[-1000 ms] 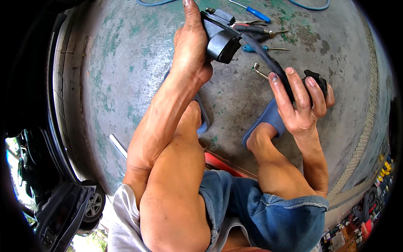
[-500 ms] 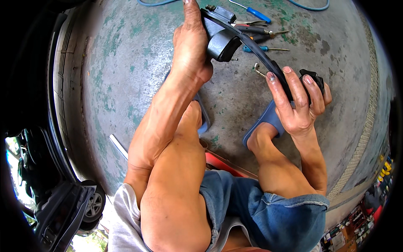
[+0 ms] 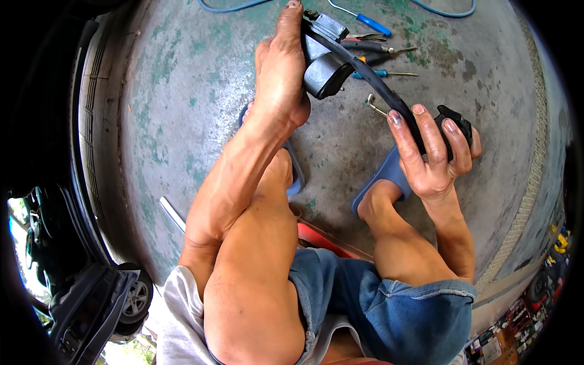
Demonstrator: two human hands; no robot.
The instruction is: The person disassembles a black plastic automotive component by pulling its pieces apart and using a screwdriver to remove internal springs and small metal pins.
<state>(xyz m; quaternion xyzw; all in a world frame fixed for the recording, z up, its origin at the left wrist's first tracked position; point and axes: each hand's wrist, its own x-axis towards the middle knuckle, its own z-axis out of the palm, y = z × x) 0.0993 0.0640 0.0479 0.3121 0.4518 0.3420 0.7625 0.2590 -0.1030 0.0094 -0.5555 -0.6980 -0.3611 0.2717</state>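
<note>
Near the top middle, my left hand (image 3: 281, 82) is closed round a grey metal part with a rounded cylinder-like housing (image 3: 326, 76) and a small block on its upper side. From that part a black flexible strip (image 3: 384, 92) curves down to the right. Its other end lies in my right hand (image 3: 433, 152), whose bent fingers also rest on a black moulded end piece (image 3: 456, 125). My left fingers are mostly hidden behind the metal part; only the thumb shows.
Beyond the part, a blue-handled hook tool (image 3: 374, 24), pliers (image 3: 368, 37), and a teal screwdriver (image 3: 386, 73) lie on the concrete floor. A bent metal wrench (image 3: 375, 104) is nearer. A red seat edge (image 3: 334, 241) shows below me, a silver bar (image 3: 172, 213) at left.
My left hand and the grey metal part have shifted slightly right and down. The black end piece has tilted a little in my right hand, which has barely moved.
</note>
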